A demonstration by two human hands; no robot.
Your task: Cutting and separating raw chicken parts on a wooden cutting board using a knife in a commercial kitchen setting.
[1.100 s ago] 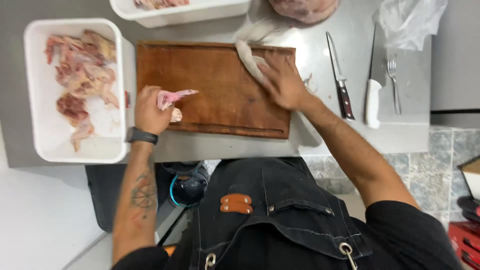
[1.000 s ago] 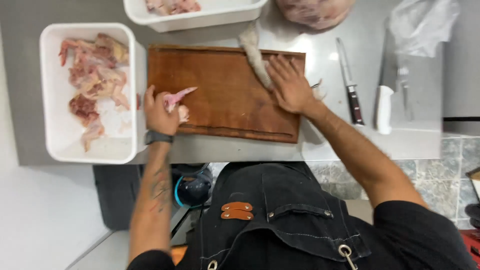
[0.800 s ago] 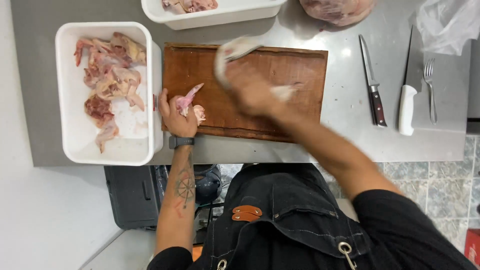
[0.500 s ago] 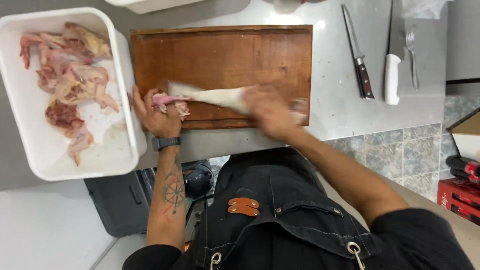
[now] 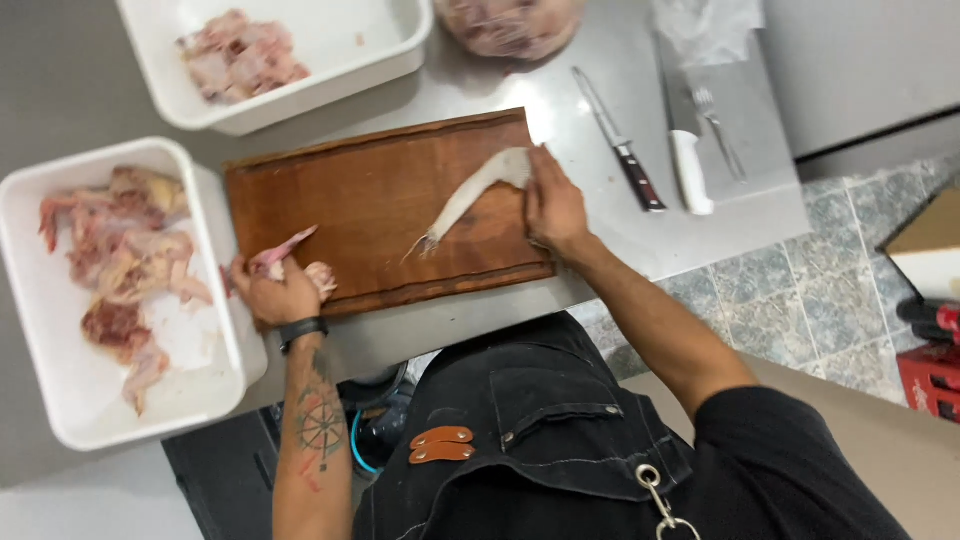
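On the wooden cutting board (image 5: 385,225), the right hand (image 5: 553,205) now rests near the right edge, fingers curled around 1 end of a pale cloth (image 5: 470,195) that half a second ago lay stretched across the front. The left hand (image 5: 275,295) stays closed around a raw chicken piece (image 5: 285,258) at the board's left edge, beside the white tray (image 5: 215,340); board wiping looks nearly done.

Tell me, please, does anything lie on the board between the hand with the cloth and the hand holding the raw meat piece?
Nothing visible does. The right hand holds the pale cloth; the left hand grips the meat piece. Only bare cutting board lies between them.
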